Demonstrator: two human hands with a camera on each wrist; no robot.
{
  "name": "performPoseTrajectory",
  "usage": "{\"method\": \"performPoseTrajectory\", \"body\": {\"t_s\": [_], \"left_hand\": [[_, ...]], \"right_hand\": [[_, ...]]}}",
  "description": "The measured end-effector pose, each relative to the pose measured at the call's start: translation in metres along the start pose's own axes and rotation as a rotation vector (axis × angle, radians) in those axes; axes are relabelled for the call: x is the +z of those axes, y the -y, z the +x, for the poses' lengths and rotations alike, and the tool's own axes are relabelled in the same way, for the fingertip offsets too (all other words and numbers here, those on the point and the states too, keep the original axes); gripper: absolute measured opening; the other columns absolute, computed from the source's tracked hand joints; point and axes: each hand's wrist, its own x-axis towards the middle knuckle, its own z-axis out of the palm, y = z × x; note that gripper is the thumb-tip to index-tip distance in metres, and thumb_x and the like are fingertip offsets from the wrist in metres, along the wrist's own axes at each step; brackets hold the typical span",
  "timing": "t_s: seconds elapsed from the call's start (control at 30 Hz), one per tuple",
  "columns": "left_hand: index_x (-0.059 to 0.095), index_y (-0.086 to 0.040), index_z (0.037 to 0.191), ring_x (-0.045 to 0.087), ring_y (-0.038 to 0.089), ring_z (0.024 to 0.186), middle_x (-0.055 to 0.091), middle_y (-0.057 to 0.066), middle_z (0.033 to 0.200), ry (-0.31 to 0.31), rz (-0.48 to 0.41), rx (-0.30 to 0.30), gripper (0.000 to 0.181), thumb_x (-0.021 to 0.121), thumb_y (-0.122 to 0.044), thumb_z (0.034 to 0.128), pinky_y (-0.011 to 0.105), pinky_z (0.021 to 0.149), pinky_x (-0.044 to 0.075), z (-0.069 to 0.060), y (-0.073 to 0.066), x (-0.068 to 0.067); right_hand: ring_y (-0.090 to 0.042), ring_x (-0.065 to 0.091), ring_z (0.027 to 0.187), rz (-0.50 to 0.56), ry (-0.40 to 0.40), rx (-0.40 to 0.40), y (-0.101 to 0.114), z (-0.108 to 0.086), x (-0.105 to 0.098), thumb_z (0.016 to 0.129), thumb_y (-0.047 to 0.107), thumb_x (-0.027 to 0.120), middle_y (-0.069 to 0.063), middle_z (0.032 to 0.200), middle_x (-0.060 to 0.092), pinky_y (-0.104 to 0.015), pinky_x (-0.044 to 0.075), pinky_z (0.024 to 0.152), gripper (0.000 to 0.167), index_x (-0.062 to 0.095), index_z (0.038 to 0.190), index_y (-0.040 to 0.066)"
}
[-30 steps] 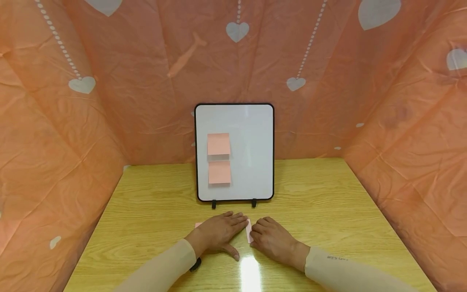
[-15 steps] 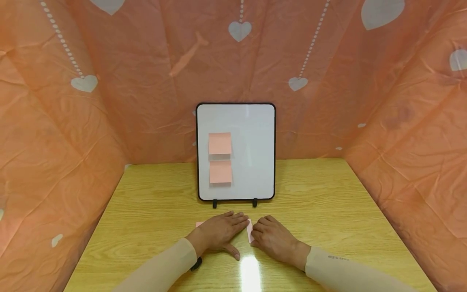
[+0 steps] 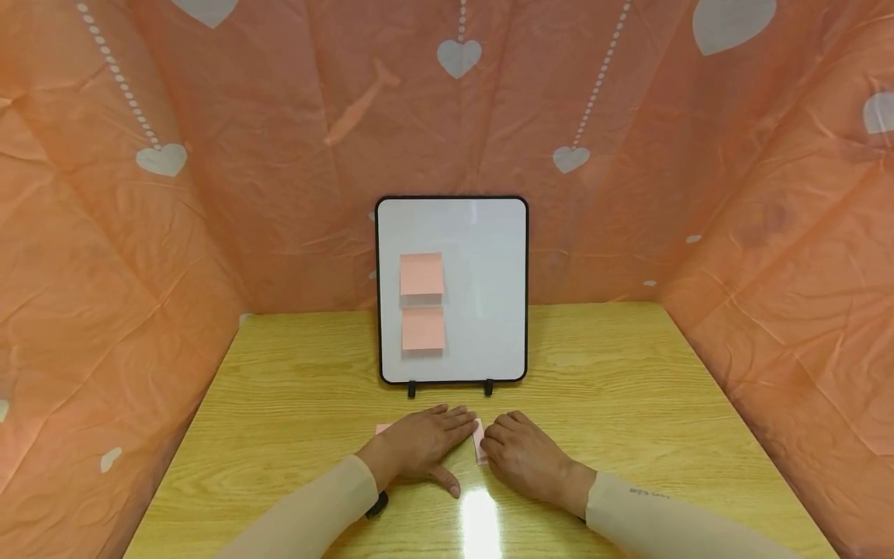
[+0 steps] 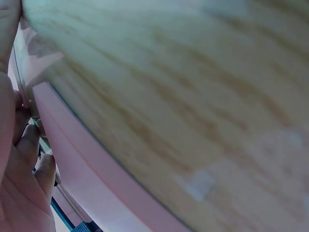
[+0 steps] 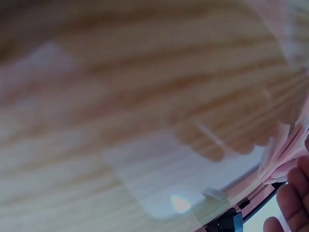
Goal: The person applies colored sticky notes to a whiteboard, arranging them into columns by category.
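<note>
My left hand (image 3: 424, 441) lies palm down with straight fingers, its fingertips touching the left side of a narrow strip of pink paper (image 3: 479, 441). Curled fingers of my right hand (image 3: 524, 460) pinch that strip at its right edge; the fingertips are partly hidden. A pink corner (image 3: 382, 428) shows behind the left wrist. Close to the left hand (image 4: 24, 183), a thick pink pad (image 4: 87, 169) appears in the left wrist view. In the right wrist view, bent fingers of the right hand (image 5: 295, 200) show at the right edge.
A black-framed whiteboard (image 3: 485, 287) stands behind the hands on two black feet, bearing an upper pink note (image 3: 421, 274) and a lower one (image 3: 422, 328). A small black object (image 3: 377, 505) is beside the left wrist. Orange cloth (image 3: 300, 194) surrounds the wooden table (image 3: 293, 388).
Both hands stay almost where they were; the right fingers and thumb shift very slightly at the strip. The head view has moved a little.
</note>
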Motion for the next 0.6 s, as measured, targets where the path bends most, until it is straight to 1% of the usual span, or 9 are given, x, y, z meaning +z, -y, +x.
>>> {"method": "performPoseTrajectory", "body": {"t_s": [0.27, 0.43, 0.6], "left_hand": [[0.029, -0.012, 0.168, 0.028, 0.02, 0.161, 0.029, 0.004, 0.174, 0.003, -0.023, -0.007, 0.11, 0.047, -0.085, 0.0873, 0.039, 0.132, 0.026, 0.0009, -0.0005, 0.0007], [0.029, -0.012, 0.168, 0.028, 0.02, 0.161, 0.029, 0.003, 0.174, 0.004, -0.029, -0.006, 0.11, 0.048, -0.084, 0.0874, 0.039, 0.132, 0.026, 0.0011, -0.0005, 0.0006], [0.028, -0.012, 0.168, 0.027, 0.02, 0.161, 0.028, 0.003, 0.174, 0.012, -0.026, -0.007, 0.11, 0.048, -0.084, 0.0874, 0.039, 0.132, 0.026, 0.0011, -0.0001, 0.0012]], "right_hand": [[-0.014, 0.06, 0.098, 0.022, -0.014, 0.021, -0.0006, 0.0028, -0.0005, 0.097, 0.033, 0.078, 0.005, 0.101, 0.065, -0.035, 0.054, 0.094, 0.02, 0.067, 0.1, 0.017], [-0.015, 0.057, 0.094, -0.014, -0.016, -0.01, -0.0032, 0.0048, -0.0003, 0.095, 0.029, 0.079, 0.004, 0.096, 0.063, -0.033, 0.053, 0.09, 0.021, 0.064, 0.096, 0.016], [-0.016, 0.054, 0.092, -0.066, -0.015, -0.047, -0.0069, 0.0074, -0.0005, 0.093, 0.028, 0.081, 0.003, 0.095, 0.062, -0.032, 0.051, 0.087, 0.023, 0.063, 0.097, 0.014]]}}
